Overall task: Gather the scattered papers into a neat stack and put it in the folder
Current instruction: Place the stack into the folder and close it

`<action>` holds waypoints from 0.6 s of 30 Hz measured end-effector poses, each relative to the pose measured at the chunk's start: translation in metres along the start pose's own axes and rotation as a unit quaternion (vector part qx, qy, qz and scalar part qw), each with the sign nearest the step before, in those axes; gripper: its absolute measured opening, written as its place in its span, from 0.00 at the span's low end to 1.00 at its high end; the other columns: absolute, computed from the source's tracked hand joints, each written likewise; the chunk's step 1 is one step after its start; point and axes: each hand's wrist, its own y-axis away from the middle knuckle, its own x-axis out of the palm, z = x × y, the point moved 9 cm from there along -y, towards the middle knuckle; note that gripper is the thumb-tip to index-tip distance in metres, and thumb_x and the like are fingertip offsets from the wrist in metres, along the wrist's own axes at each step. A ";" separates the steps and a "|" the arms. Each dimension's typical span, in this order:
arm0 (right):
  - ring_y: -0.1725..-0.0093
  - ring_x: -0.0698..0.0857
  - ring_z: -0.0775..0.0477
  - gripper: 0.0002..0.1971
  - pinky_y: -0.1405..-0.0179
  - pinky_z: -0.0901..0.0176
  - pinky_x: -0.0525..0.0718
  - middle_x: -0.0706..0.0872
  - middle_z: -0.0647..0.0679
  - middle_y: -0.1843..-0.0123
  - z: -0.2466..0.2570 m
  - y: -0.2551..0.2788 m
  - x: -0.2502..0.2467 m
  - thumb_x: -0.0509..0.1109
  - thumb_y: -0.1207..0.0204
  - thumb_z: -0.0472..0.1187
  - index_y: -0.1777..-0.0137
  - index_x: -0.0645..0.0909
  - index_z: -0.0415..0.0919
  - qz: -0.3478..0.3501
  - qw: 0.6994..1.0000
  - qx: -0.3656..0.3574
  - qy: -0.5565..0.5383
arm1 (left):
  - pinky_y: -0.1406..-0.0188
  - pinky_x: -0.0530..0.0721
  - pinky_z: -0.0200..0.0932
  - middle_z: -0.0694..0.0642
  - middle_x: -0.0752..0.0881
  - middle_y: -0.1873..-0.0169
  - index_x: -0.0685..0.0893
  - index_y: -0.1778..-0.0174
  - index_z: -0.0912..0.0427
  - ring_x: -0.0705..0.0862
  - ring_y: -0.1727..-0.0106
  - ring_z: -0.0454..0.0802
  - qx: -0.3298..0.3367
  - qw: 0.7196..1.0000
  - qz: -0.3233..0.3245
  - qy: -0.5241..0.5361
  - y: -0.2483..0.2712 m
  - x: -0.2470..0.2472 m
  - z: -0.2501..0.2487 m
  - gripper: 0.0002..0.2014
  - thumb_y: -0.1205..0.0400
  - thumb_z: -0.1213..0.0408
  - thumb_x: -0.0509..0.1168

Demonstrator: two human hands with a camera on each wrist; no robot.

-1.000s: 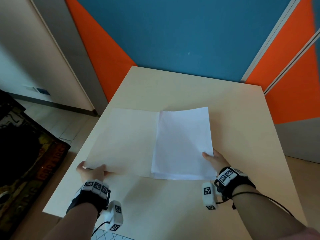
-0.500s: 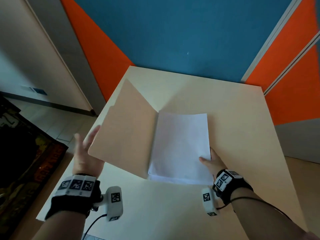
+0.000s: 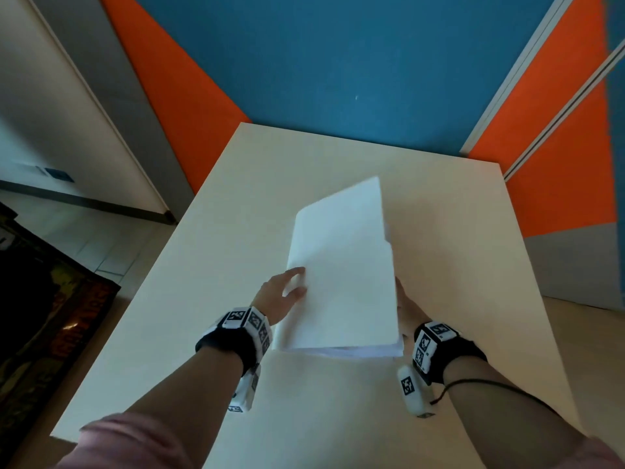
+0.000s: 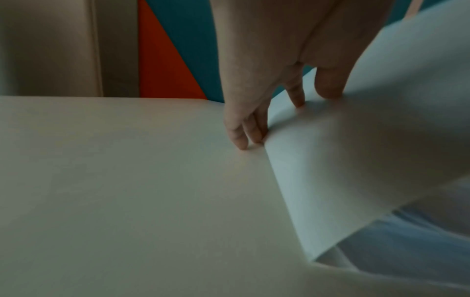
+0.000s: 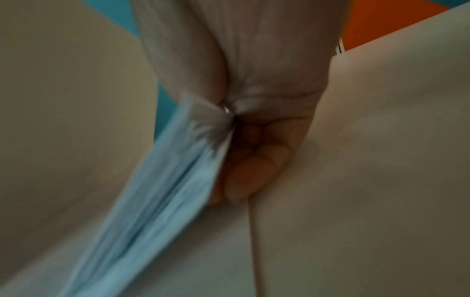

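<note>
A pale manila folder [image 3: 341, 282] lies mid-table [image 3: 338, 418], its front cover folded over the white paper stack [image 3: 355, 350], whose edges peek out at the near end. My left hand [image 3: 287, 292] is at the folder's left fold, straight fingers [image 4: 241, 138] touching the cover [image 4: 356, 150] where it bends down to the table. Sheets [image 4: 406, 241] show under the raised cover. My right hand [image 3: 406, 306] is at the folder's right edge, mostly hidden by the cover. In the right wrist view its curled fingers [image 5: 254, 170] grip the edge of the paper stack [image 5: 162, 191].
The table stands against a blue wall panel [image 3: 338, 62] with orange panels [image 3: 558, 164] on either side. A dark patterned object [image 3: 44, 316] lies on the floor to the left. The table's left edge runs close to my left forearm.
The folder lay open with the stack on its right half. My left hand swung the left cover up and over to the right onto the stack. My right hand stayed at the right edge.
</note>
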 end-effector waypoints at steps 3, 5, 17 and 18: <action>0.66 0.77 0.44 0.11 0.60 0.55 0.76 0.86 0.46 0.67 -0.001 0.001 0.005 0.57 0.16 0.45 0.58 0.77 0.45 0.012 0.993 0.032 -0.115 | 0.22 0.62 0.51 0.59 0.65 0.22 0.67 0.25 0.38 0.64 0.22 0.58 -0.004 0.997 -0.017 -0.078 -0.006 0.009 0.004 0.23 0.17 0.56 0.58; 0.71 0.72 0.47 0.18 0.69 0.59 0.69 0.80 0.51 0.78 0.000 0.003 0.005 0.56 0.16 0.38 0.70 0.71 0.44 0.021 0.994 0.046 -0.099 | 0.22 0.62 0.53 0.58 0.60 0.20 0.65 0.24 0.36 0.61 0.21 0.57 -0.010 0.991 -0.019 -0.132 -0.005 0.017 0.005 0.25 0.17 0.60 0.57; 0.86 0.72 0.55 0.23 0.85 0.72 0.69 0.74 0.54 0.84 -0.005 0.020 -0.013 0.57 0.21 0.60 0.71 0.70 0.44 0.033 0.987 0.068 -0.141 | 0.32 0.76 0.57 0.68 0.74 0.33 0.68 0.30 0.69 0.75 0.31 0.66 -0.273 0.956 -0.103 -0.022 0.006 0.009 0.026 0.41 0.32 0.48 0.74; 0.81 0.76 0.52 0.27 0.82 0.70 0.72 0.76 0.51 0.80 -0.014 0.022 -0.014 0.57 0.24 0.65 0.68 0.75 0.41 0.026 0.982 0.090 -0.167 | 0.33 0.78 0.55 0.68 0.77 0.34 0.72 0.33 0.69 0.78 0.33 0.65 -0.281 0.955 -0.089 -0.017 0.005 0.008 0.029 0.38 0.32 0.49 0.75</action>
